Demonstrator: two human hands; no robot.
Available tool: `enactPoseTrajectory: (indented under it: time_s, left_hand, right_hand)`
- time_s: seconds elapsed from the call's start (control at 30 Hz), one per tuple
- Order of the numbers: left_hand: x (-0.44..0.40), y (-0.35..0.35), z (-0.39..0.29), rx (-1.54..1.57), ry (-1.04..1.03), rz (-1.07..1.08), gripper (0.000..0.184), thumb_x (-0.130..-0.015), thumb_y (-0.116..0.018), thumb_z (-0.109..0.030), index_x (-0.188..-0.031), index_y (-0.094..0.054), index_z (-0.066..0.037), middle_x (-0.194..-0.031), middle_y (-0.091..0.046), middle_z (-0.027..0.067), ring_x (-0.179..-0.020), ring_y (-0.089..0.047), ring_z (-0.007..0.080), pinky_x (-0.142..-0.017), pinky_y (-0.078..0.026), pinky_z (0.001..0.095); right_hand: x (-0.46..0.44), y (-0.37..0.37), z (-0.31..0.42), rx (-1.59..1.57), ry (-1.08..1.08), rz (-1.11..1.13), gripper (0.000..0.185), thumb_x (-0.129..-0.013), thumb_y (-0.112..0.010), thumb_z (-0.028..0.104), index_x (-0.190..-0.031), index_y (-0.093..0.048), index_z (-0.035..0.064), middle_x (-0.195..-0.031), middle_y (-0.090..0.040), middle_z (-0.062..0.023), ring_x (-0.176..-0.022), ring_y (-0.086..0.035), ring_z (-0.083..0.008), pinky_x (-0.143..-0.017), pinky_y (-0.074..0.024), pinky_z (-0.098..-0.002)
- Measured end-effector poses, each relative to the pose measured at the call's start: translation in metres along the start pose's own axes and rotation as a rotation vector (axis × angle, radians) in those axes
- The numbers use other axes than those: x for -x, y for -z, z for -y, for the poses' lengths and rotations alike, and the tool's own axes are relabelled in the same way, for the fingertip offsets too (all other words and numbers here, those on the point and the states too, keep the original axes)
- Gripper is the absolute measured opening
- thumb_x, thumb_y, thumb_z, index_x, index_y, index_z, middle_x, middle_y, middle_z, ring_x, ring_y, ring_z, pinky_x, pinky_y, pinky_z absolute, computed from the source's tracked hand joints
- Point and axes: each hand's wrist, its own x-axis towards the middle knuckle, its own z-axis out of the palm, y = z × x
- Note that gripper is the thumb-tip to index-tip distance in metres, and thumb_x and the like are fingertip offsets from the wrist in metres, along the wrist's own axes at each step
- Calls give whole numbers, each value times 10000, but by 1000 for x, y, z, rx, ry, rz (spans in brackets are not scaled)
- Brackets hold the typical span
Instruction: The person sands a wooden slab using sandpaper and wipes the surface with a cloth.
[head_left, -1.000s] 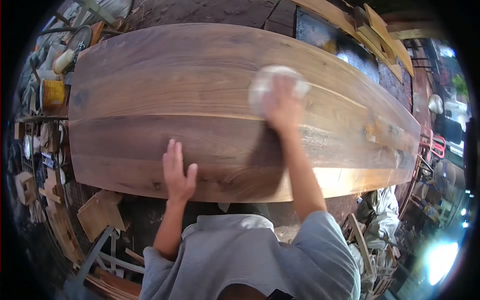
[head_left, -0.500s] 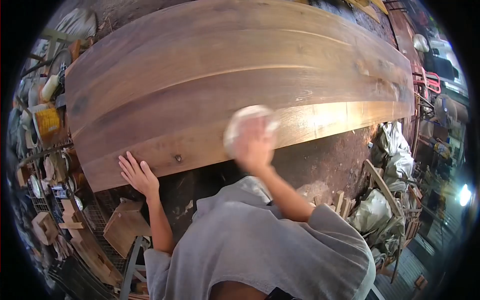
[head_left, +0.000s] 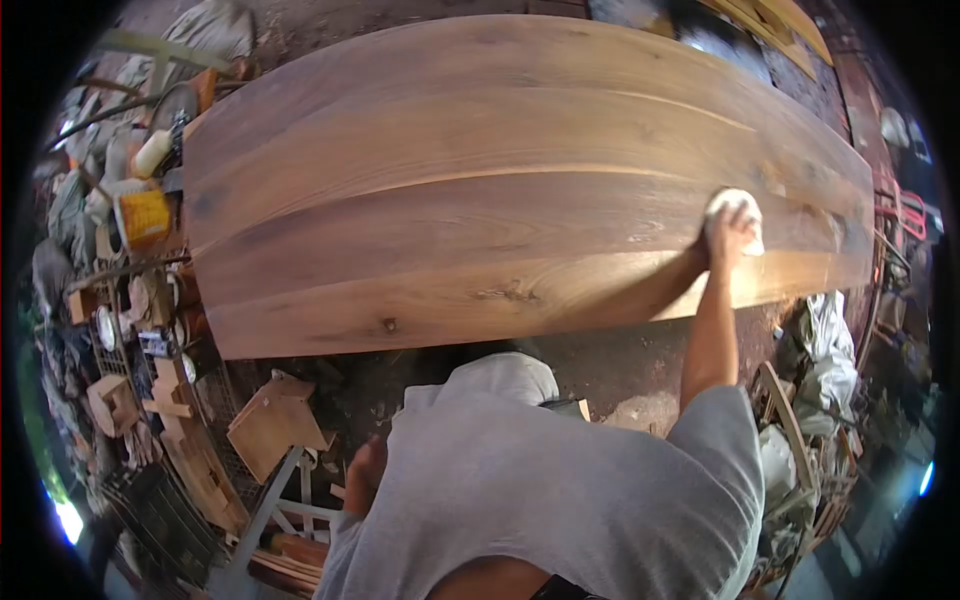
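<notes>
A long wooden tabletop [head_left: 430, 215] of joined planks lies in front of me, with knots and a sheen at its near right part. On its right side my right hand [head_left: 735, 236] presses a white cloth [head_left: 749, 208] flat against the wood, fingers over it. The arm casts a dark shadow on the boards. Off the wood, my left hand [head_left: 368, 468] hangs low beside my body, close to my grey shirt [head_left: 570, 480]. Its fingers are too dark and partly hidden to make out.
A yellow container [head_left: 145, 217] and cluttered shelving stand at the left. Below them are a wooden box [head_left: 275, 425] and a metal frame [head_left: 262, 515]. Silvery sheeting [head_left: 828, 370] and wood scraps lie at the right. A red metal frame [head_left: 912, 215] stands beyond the tabletop's right end.
My right hand has slid the white cloth from the near middle edge to the right side. My left hand has left the tabletop and dropped to my side. The view has shifted.
</notes>
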Motion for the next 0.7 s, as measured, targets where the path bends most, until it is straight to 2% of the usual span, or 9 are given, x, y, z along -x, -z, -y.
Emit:
enactPoseTrajectory:
  time_s: [0.03,0.1,0.13,0.17,0.27,0.37,0.53,0.63,0.7]
  left_hand:
    - [40,-23,-25,-440,-31,-117,511,-1062,-516,-382,-1363,-616,18,-1334,-647,241,-1269,-604,356,-1080,-457,474]
    - [65,-48,-66,-530,-63,-182,531,-1055,-519,-401,-1341,-633,32,-1381,-638,241,-1301,-601,344,-1085,-465,455]
    - [70,-61,-94,-477,-77,-225,542,-1052,-520,-410,-1330,-642,39,-1404,-633,240,-1318,-600,338,-1088,-468,446]
    - [56,-67,-103,-317,-79,-251,529,-1050,-535,-389,-1344,-636,39,-1418,-631,226,-1329,-594,329,-1097,-463,429]
    - [22,-70,-143,-61,-173,-324,510,-1036,-592,-344,-1372,-623,39,-1424,-638,199,-1334,-593,319,-1113,-445,392]
    - [17,-67,-198,104,-241,-314,515,-1032,-610,-337,-1392,-613,31,-1407,-648,196,-1331,-592,298,-1122,-432,369]
    - [1,-9,-220,53,-385,-379,513,-1023,-622,-346,-1378,-626,26,-1359,-676,181,-1285,-617,271,-1092,-454,359]
    - [-28,32,-172,-24,-259,-333,516,-1010,-635,-362,-1368,-638,9,-1325,-694,175,-1243,-641,267,-1063,-475,359]
    - [-35,61,-138,-15,-183,-278,513,-1002,-638,-376,-1359,-651,-8,-1314,-699,172,-1222,-653,272,-1052,-484,361]
  right_hand:
    - [-25,26,17,-80,-325,16,410,-984,-591,314,-1385,-557,232,-1563,-462,-236,-1199,-536,-613,-961,-453,-719]
    - [-59,14,54,176,10,-25,362,-972,-592,290,-1330,-602,236,-1500,-503,-253,-1164,-574,-557,-959,-463,-721]
    - [-82,98,122,-108,72,-29,368,-976,-576,287,-1329,-606,190,-1498,-498,-261,-1211,-564,-512,-968,-453,-750]
    - [-104,138,192,195,343,271,380,-1007,-549,284,-1358,-586,144,-1548,-456,-247,-1359,-474,-496,-1024,-422,-755]
    - [-52,292,385,-879,256,143,599,-998,-495,490,-1501,-538,168,-1658,-332,-197,-1578,-207,-382,-1182,-163,-759]
    - [28,396,502,-898,837,286,609,-980,-529,501,-1500,-535,185,-1659,-342,-159,-1567,-243,-348,-1193,-222,-707]
    - [97,398,485,-1104,995,322,699,-879,-693,466,-1533,-498,317,-1684,-310,-127,-1504,-353,-399,-1182,-288,-681]
    - [81,361,374,-867,521,456,654,-921,-652,434,-1543,-498,301,-1696,-286,-155,-1548,-280,-420,-1186,-232,-721]
    - [107,272,300,-758,130,246,665,-957,-604,465,-1554,-488,194,-1675,-330,-178,-1552,-259,-443,-1208,-225,-686]
